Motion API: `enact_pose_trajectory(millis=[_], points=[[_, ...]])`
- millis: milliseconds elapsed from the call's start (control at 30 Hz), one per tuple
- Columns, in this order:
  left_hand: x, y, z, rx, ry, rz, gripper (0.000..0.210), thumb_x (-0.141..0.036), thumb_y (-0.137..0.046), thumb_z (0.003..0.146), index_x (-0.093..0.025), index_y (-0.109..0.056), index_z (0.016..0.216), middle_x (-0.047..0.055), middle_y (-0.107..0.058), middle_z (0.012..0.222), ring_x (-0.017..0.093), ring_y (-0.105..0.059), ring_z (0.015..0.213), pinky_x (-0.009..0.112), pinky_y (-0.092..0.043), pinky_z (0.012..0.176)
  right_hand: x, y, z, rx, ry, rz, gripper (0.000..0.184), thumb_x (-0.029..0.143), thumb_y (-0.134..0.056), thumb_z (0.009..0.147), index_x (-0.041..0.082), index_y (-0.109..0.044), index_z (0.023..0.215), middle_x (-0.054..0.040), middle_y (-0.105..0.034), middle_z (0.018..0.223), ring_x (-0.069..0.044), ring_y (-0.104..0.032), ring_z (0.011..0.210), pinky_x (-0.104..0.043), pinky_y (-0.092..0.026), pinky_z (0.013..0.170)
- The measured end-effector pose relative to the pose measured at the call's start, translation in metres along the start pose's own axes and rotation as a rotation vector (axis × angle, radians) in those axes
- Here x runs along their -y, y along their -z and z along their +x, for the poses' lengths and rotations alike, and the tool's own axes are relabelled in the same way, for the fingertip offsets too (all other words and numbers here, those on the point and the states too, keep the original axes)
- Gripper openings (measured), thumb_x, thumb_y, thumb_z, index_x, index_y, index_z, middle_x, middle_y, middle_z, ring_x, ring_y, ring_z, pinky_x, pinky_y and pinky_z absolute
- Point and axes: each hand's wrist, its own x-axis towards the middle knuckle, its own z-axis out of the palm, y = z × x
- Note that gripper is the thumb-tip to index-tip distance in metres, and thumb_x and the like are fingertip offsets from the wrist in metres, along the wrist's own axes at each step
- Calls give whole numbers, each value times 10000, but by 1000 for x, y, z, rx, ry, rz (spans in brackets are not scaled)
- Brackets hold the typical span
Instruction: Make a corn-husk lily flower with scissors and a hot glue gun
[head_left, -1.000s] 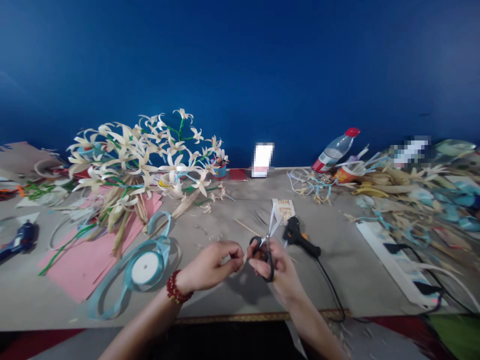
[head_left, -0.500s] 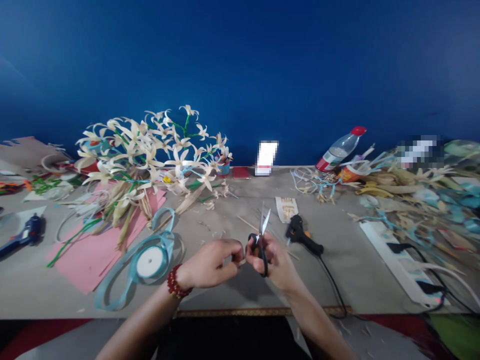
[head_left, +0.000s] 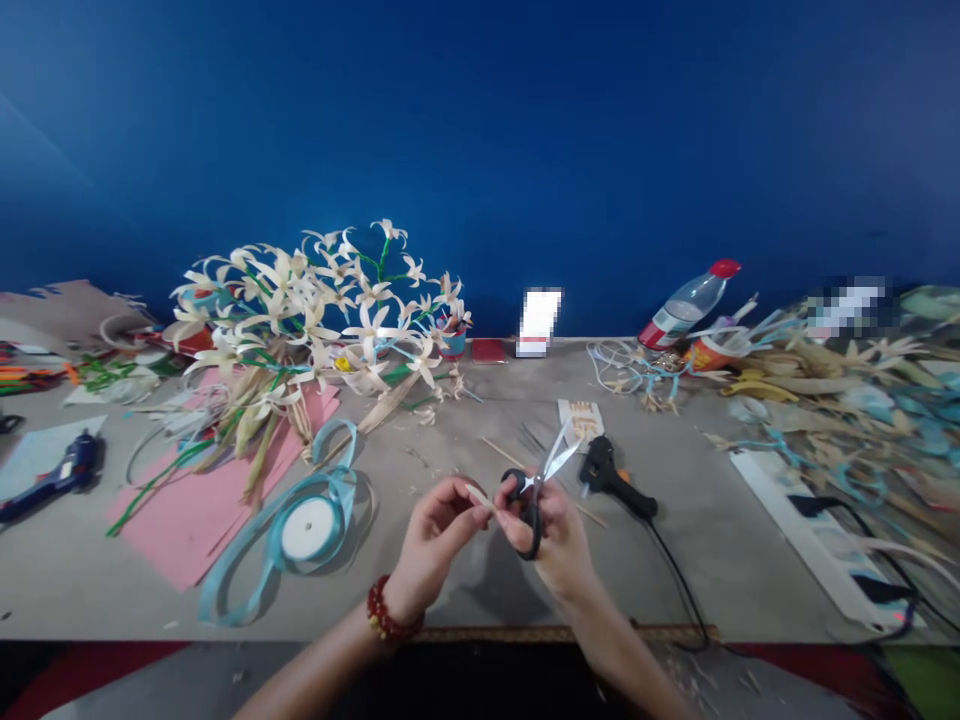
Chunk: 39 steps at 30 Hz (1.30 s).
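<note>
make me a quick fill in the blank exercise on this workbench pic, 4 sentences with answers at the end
The right hand holds scissors with ____ handles. A beaded bracelet is worn on the ____ wrist. The plastic bottle near the wall has a ____ cap. The paper just left of the ribbon spool is ____.

Missing words: black; left; red; pink.

i can pass over the bench [head_left: 724, 535] between the black cord [head_left: 678, 572] and the power strip [head_left: 810, 546]; left of that, the glue gun [head_left: 616, 482] and open scissors [head_left: 538, 482] crowd the way.
</note>
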Motion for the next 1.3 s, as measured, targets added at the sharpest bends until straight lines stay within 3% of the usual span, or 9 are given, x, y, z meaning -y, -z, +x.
enact_pose_trajectory(millis=[267, 400, 600, 667, 933, 1300], points=[[-3, -2, -2, -26, 12, -21, 115, -237, -690, 862, -154, -633, 805, 0, -579, 744, 112, -510, 698, 224, -418, 689, -2, -2, -1, 9, 8, -1, 226, 243, -757, 718, 209, -574, 848, 11, -648, 746, -133, -603, 615, -227, -483, 566], [-7, -3, -2, -32, 0, -41, 99, -207, -668, 872, -160, -624, 798, -8, -567, 731, 107, -499, 687, 222, -416, 705, -6, 7, -3, 48, -61, -22, 290, 318, -788, 725, 206, -577, 890, -5, -649, 798, -147, -611, 689, -236, -491, 622], [-19, -3, 3, -57, -63, 20, 84, -198, -643, 891, -167, -630, 814, 30, -608, 912, 137, -541, 844, 238, -420, 803, -14, 27, -24, 348, -268, -53, 453, 603, -709, 756, 190, -529, 805, 20, -541, 714, -120, -523, 606, -233, -429, 576], [-22, -3, 4, -49, -91, 39, 92, -200, -631, 900, -171, -631, 813, 29, -611, 902, 142, -548, 851, 239, -422, 804, -15, 31, -31, 382, -308, -42, 506, 657, -699, 737, 192, -509, 798, 23, -526, 711, -116, -505, 592, -230, -405, 559], [-27, -3, 5, 23, -100, 46, 103, -191, -607, 913, -171, -619, 812, 23, -614, 825, 142, -551, 803, 245, -425, 777, -11, 28, -34, 371, -360, -65, 542, 678, -721, 708, 189, -500, 784, 18, -549, 708, -111, -519, 580, -220, -378, 551], [-30, -3, 5, -4, -87, 74, 124, -234, -638, 886, -162, -611, 789, 36, -601, 806, 158, -536, 771, 258, -421, 744, -9, 23, -34, 359, -354, -53, 565, 728, -696, 690, 205, -493, 750, 27, -561, 643, -108, -503, 529, -223, -360, 516]])
